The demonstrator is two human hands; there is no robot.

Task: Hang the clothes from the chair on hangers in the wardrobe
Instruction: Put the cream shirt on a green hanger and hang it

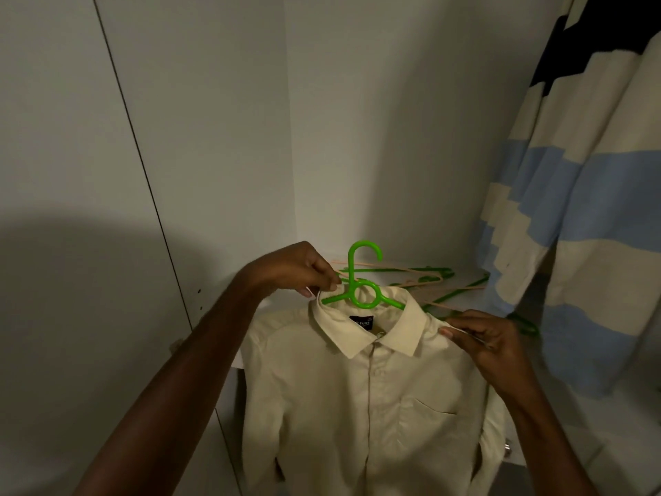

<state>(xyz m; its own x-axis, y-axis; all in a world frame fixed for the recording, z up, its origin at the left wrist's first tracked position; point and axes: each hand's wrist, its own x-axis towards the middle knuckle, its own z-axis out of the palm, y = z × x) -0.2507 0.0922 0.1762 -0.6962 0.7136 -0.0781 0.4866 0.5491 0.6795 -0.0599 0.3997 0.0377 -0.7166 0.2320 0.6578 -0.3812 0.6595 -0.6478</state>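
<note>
The cream shirt [365, 388] hangs on the green hanger [363, 284] inside the wardrobe [214, 137]. The left hand [300, 270] pinches the collar's left end; the right hand [479, 338] pinches the right shoulder. Spare hangers [429, 277] lie on the shelf [468, 298] behind.

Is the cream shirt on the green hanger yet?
On: green plastic hanger emerges from cream collared shirt neck; not yet hung.

Single head-worn wide-angle view, looking forward and down into the wardrobe [221, 130] from close range. Both forearms enter from the near bottom edge. Shirt [361, 399] sits centre-near, shelf [465, 298] behind it, hanging striped garment [586, 195] far right. Edges bend from lens distortion.
</note>
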